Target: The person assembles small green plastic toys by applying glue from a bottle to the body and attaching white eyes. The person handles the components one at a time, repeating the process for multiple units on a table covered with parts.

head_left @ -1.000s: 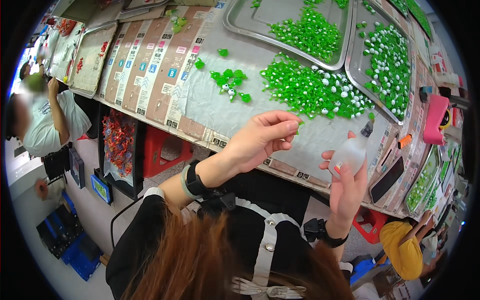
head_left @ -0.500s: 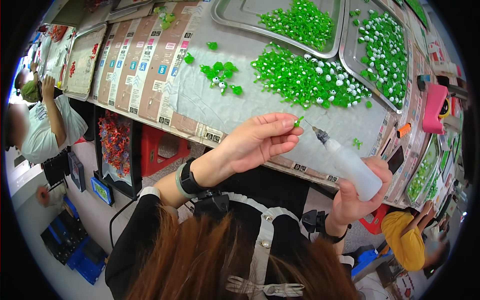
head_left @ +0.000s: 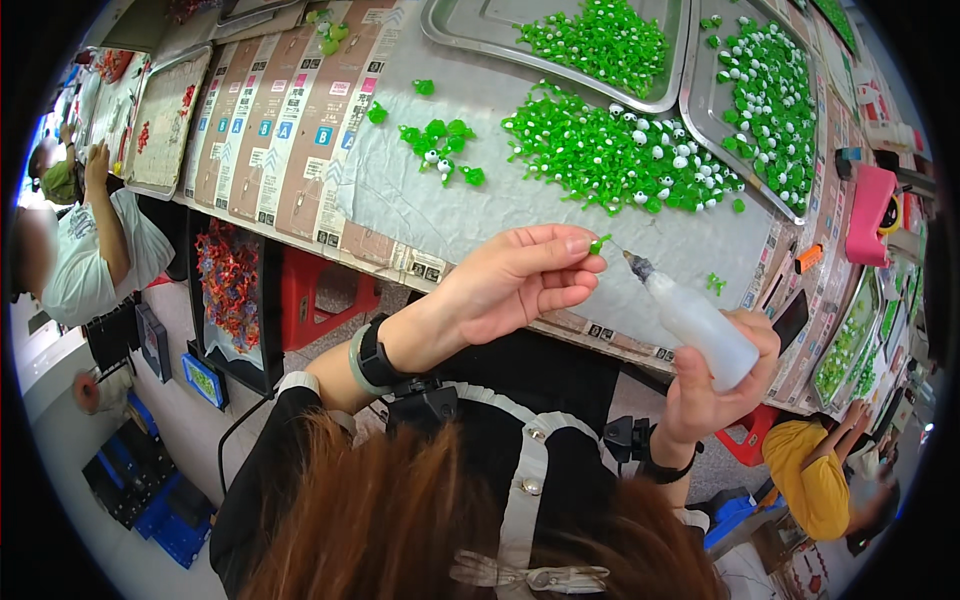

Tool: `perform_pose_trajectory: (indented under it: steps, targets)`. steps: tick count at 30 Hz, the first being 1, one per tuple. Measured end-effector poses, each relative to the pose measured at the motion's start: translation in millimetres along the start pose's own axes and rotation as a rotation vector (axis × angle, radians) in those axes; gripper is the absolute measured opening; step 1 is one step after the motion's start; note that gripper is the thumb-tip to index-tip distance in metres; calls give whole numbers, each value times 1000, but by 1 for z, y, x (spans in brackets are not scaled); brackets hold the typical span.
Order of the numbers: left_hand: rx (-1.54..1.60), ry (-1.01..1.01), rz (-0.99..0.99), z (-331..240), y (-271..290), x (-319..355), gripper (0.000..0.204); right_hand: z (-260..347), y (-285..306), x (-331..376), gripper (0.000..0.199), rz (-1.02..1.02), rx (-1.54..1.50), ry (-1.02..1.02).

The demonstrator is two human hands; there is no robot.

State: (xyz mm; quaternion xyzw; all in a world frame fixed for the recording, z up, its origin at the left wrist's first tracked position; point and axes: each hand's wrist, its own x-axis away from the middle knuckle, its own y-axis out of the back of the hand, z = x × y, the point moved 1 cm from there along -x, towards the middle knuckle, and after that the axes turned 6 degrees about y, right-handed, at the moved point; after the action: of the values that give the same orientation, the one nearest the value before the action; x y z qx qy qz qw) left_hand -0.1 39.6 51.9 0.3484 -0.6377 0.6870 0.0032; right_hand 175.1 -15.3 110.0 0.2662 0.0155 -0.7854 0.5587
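Between thumb and forefinger, my left hand pinches a small green plastic piece above the near edge of the table. My right hand is wrapped round a translucent squeeze bottle with a dark collar and a thin needle tip. The bottle tilts up to the left, its tip beside the green piece; whether they touch I cannot tell. Beyond my hands lies a heap of green pieces with white eyeball-like balls. A smaller group of green pieces lies to its left.
Metal trays of green pieces stand at the back. On the right are a pink tape dispenser and an orange-capped marker. A crate of red pieces stands left, below the table. Other people sit left and right.
My right hand and the bottle have shifted very slightly, with the tip still close to the green piece. My left hand stays nearly in place with its pinch unchanged.
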Motion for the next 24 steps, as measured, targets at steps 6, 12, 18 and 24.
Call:
perform_pose_trajectory:
  steps: [6,12,18,24]
  targets:
    - [-94,-146,-34,0,-2,-2,12,2,1,0,44,-108,-125,-94]
    - [-127,-181,-25,-1,-5,-1,12,2,2,1,42,-87,-139,-116]
    - [-133,-180,-31,-1,-4,-1,12,2,2,2,41,-60,-129,-134]
    - [-128,-187,-45,-1,-6,-1,12,2,0,-1,40,-58,-129,-104]
